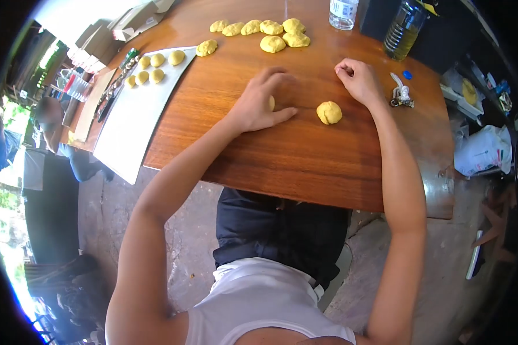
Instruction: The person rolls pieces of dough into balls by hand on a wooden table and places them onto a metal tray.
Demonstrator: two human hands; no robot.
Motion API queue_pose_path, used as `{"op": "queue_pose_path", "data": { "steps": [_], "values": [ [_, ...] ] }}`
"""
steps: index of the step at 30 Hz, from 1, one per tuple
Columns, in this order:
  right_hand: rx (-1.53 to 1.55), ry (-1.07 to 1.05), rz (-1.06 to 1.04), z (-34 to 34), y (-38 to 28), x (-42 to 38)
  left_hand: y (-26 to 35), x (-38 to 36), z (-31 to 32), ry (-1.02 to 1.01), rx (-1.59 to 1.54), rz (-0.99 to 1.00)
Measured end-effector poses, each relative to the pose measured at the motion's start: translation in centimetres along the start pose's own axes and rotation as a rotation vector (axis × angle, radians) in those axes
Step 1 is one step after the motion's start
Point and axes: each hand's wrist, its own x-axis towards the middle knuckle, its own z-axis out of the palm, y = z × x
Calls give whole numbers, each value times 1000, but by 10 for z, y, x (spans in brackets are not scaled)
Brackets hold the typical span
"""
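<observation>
My left hand (262, 102) is cupped low over the wooden table, its fingers arched and the thumb stretched away from them. A small yellow dough ball (271, 103) shows partly beside the palm; the hand hides the rest, and the fingers are slightly blurred. To the right of this hand, a larger cracked lump of yellow dough (329, 112) rests on the table, touched by neither hand. My right hand (357, 80) is above and right of that lump, fingers curled with the thumb pressed to them. Whatever it may pinch is hidden.
Several dough lumps (271, 43) lie along the far side. On the left, a light tray (126, 129) bears several smaller balls (156, 60). A clear bottle (343, 14), an oil bottle (404, 31), a blue cap (407, 75) and a crumpled wrapper (402, 96) are toward the right. Another person (50, 121) is at far left.
</observation>
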Motion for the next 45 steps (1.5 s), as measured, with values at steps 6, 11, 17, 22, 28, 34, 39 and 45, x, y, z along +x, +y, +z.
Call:
{"op": "queue_pose_path", "data": {
  "steps": [6, 11, 17, 22, 28, 34, 39, 45],
  "values": [
    [9, -8, -32, 4, 10, 2, 11, -46, -21, 107, -97, -468],
    [56, -3, -44, 3, 6, 3, 16, -44, -24, 163, -136, -394],
    [64, -14, -59, 2, 12, 1, 25, -58, -38, 153, -156, -381],
    [70, -11, -61, 5, 10, 1, 36, -82, -54, -24, -34, -337],
    [58, -14, -67, 7, 11, 0, 36, -71, -47, -32, -244, -311],
    [26, -1, -94, 5, 10, 1, 27, -27, -6, -177, -13, -39],
    [22, -14, -67, 3, 6, 2, 28, -29, -1, -131, 35, 0],
    [28, 23, -100, 4, 9, -3, 23, -30, -22, -65, -382, -108]
  ]
}}
